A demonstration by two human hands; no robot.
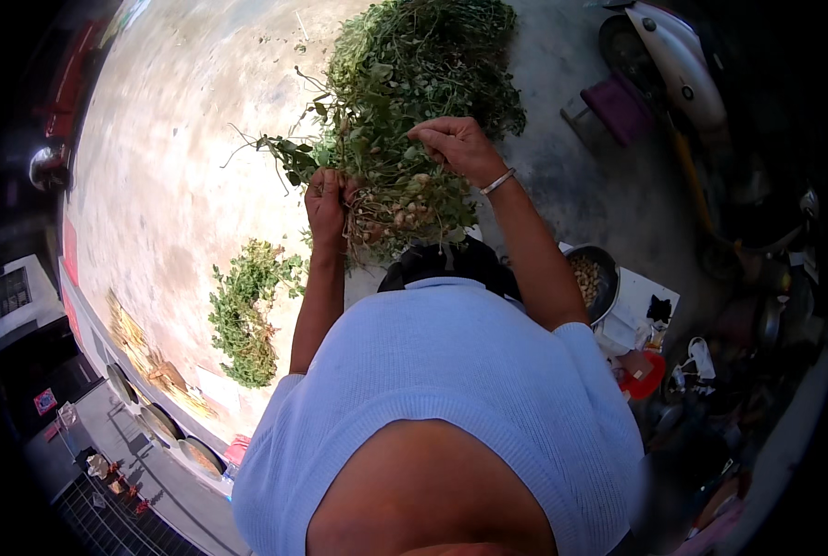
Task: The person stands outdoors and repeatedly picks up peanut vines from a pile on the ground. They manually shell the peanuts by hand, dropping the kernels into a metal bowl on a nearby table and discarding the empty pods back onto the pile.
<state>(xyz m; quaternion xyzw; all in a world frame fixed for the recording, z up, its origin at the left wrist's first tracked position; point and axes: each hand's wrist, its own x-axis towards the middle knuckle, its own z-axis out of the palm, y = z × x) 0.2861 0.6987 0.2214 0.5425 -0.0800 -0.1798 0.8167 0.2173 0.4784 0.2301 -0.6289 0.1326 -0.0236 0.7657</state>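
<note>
in the frame's upper centre, the left hand [326, 206] clasps a podded plant bunch [397, 217]; the right hand [460, 148] bends over its leaves, fingers curled, whether pinching anything i cannot tell.

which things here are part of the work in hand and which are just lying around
Part of the work, by the look of it:
- podded peanut plants gripped in the left hand
- large green plant pile
- picked peanuts in a dark pan

Apparently just lying around:
- silver scooter
- purple-topped stool
</note>
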